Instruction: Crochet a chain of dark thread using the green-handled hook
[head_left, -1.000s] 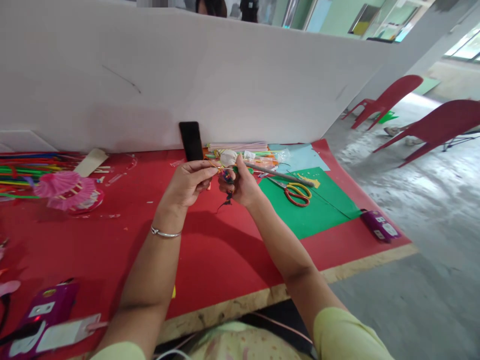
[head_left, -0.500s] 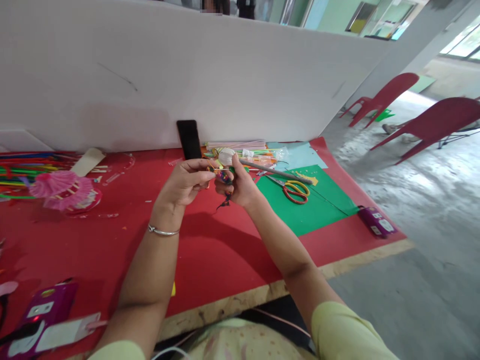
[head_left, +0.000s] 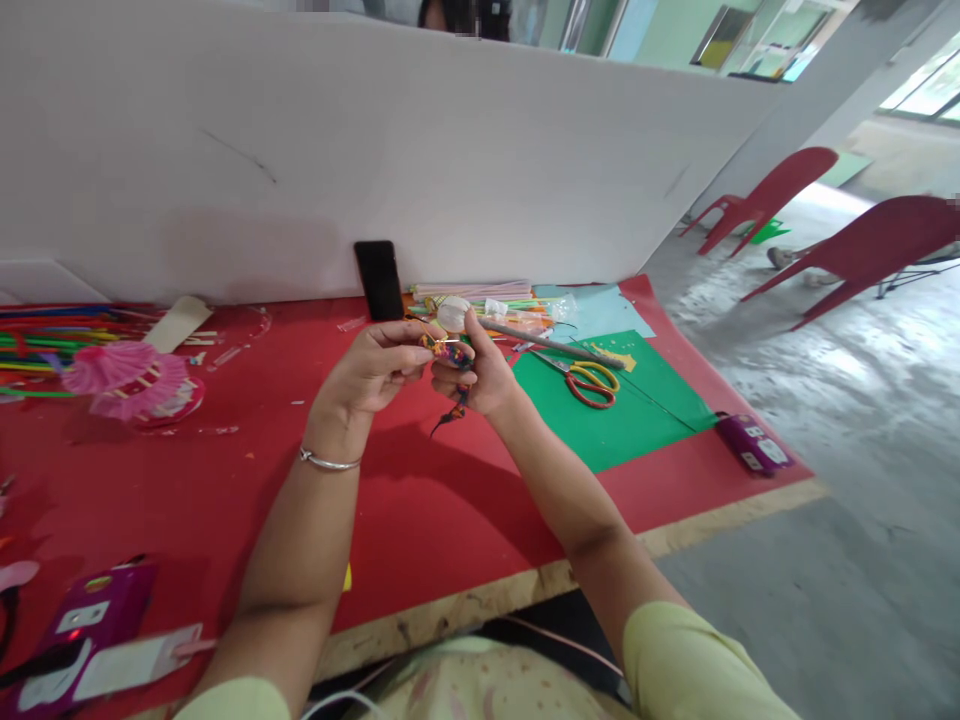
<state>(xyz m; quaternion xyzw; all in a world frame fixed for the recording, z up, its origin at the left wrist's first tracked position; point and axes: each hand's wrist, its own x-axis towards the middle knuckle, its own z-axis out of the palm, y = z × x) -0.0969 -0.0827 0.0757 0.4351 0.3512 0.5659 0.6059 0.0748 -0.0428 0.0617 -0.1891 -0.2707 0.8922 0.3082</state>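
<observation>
Both hands are raised over the red table top, close together. My left hand (head_left: pixel 375 365) pinches one end of a small multicoloured strip (head_left: pixel 450 352) between thumb and fingers; it looks woven or knotted, too small to tell which. My right hand (head_left: pixel 480 372) closes its fingers around the other end, thumb up. A thin pale line, maybe a needle or hook, runs along the strip. From under the right hand hangs a dark tail (head_left: pixel 450 415) with orange spots. Just behind the hands lies a white rounded object (head_left: pixel 452 314).
Scissors (head_left: pixel 592 383) lie on a green sheet (head_left: pixel 637 430) beside a grey rod (head_left: pixel 555 343). A black phone (head_left: pixel 379 280) leans on the white partition (head_left: pixel 450 160). Left are a pink pleated craft (head_left: pixel 127 380) and coloured sticks (head_left: pixel 37 345). Purple boxes (head_left: pixel 754 443) sit near both table ends.
The left hand has shifted slightly, and more of the multicoloured strip shows between the hands. The dark tail hangs lower and longer under the right hand.
</observation>
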